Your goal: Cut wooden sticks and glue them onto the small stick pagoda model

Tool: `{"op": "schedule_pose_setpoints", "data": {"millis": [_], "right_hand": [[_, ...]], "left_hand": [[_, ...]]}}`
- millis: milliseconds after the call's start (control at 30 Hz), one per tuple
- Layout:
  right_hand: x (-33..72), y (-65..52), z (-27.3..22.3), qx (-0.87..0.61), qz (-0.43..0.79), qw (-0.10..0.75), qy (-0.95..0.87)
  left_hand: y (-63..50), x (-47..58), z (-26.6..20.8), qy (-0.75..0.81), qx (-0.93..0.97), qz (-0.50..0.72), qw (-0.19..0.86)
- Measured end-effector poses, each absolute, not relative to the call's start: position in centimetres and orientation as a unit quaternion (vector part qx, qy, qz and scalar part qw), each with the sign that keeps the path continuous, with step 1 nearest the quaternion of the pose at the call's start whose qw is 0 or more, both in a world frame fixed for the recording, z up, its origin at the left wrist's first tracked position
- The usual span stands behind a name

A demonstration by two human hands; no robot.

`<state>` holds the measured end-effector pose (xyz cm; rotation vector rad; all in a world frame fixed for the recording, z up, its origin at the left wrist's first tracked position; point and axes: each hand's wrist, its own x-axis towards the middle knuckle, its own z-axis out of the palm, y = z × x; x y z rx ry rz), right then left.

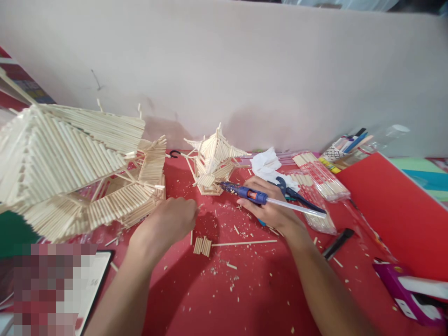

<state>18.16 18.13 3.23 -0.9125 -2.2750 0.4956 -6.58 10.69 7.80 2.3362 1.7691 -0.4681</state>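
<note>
My right hand [264,205] grips a blue hot glue gun [257,195], with a clear glue stick jutting from its back. The gun's dark nozzle reaches the lower roof of a small stick pagoda [212,158]. My left hand [171,219] is closed in front of the pagoda, to its left; whatever its fingers hold is hidden. Below lie a small panel of short sticks [202,246] and a long thin stick [245,242].
A large stick pagoda [77,158] fills the left side. Packs of sticks [322,177], dark-handled pliers or scissors [304,199], white tissue [266,162] and a red board [402,210] lie right. A pen holder [336,151] stands near the wall. Scraps litter the red table [252,298].
</note>
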Motion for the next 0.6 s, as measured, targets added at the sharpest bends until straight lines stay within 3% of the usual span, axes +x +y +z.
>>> {"op": "schedule_pose_setpoints", "data": {"millis": [400,600], "right_hand": [[17.8,18.0,2.9,-0.353,0.152,0.310,-0.869],[17.7,18.0,3.1,-0.361,0.145,0.316,-0.866]], "left_hand": [[10.7,-6.2,9.0,0.621,0.766,-0.132,0.104],[10.2,-6.2,9.5,0.618,0.774,-0.123,0.062]]}}
